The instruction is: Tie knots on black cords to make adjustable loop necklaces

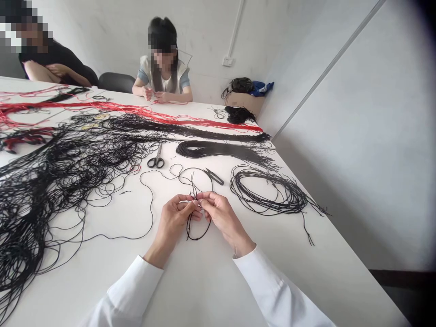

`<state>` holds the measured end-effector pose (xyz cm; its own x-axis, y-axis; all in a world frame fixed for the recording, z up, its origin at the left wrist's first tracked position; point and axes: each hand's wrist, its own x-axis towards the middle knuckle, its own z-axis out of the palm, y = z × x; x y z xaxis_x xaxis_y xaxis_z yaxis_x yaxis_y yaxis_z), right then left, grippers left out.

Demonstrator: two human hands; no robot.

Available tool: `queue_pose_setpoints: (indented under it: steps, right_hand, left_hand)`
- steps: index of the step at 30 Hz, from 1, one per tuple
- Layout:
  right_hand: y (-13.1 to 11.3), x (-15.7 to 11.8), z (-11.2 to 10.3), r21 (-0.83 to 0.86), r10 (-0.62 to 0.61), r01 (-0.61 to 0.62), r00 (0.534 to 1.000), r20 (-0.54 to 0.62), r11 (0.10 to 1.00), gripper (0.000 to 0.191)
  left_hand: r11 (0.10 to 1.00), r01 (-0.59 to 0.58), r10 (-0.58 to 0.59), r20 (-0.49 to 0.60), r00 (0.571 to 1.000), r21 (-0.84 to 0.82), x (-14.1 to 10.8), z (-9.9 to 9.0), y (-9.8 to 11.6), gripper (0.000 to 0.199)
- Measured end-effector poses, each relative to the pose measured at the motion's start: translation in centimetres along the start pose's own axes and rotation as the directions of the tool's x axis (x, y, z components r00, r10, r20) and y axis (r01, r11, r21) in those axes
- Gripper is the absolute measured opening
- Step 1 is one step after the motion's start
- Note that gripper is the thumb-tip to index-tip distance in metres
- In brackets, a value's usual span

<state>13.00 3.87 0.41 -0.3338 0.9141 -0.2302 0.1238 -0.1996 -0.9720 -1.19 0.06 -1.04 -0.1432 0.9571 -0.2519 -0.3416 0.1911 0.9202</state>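
Observation:
My left hand (173, 222) and my right hand (221, 218) meet above the white table (218, 281), their fingertips pinching a thin black cord (198, 236). The cord hangs below them in a small loop, and its ends stick up past my fingers. A long strand of it trails left across the tabletop. Just beyond my hands lie black thread snips (214, 176), and further left are black-handled scissors (156, 156). To my right sits a loose coil of black cord (265, 193). A large tangle of black cords (44, 190) spreads along the left.
Bundles of red cords (136, 113) and black cords (218, 150) lie across the far table. A seated person (163, 81) handles red cord at the far edge, with another person (51, 59) at far left. A cardboard box (245, 102) stands by the wall.

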Motion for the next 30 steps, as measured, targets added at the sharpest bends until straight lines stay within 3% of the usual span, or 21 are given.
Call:
queue_pose_setpoints:
  steps: [7,14,24,30]
  right_hand:
    - [-0.2,0.0,-0.5,-0.116,-0.066,0.071,0.997,0.048,0.991,0.028]
    - [0.1,0.0,-1.6,-0.191,-0.046,0.072,0.989,0.141,0.979,0.039]
    - [0.0,-0.1,-1.8,-0.207,-0.065,0.08,0.995,0.078,0.975,0.032]
    - [0.1,-0.1,-2.0,-0.188,-0.043,0.057,0.996,0.076,0.981,0.035]
  left_hand:
    - [0.997,-0.036,0.035,-0.011,0.999,-0.066,0.2,-0.1,-0.3,0.041]
    - [0.996,-0.007,0.003,-0.041,0.999,-0.089,0.1,-0.1,0.2,0.04]
    - [0.994,-0.006,0.001,-0.048,0.999,-0.107,-0.5,0.0,0.9,0.036]
    - [0.993,-0.084,0.102,-0.238,0.966,0.083,0.1,-0.7,0.9,0.028]
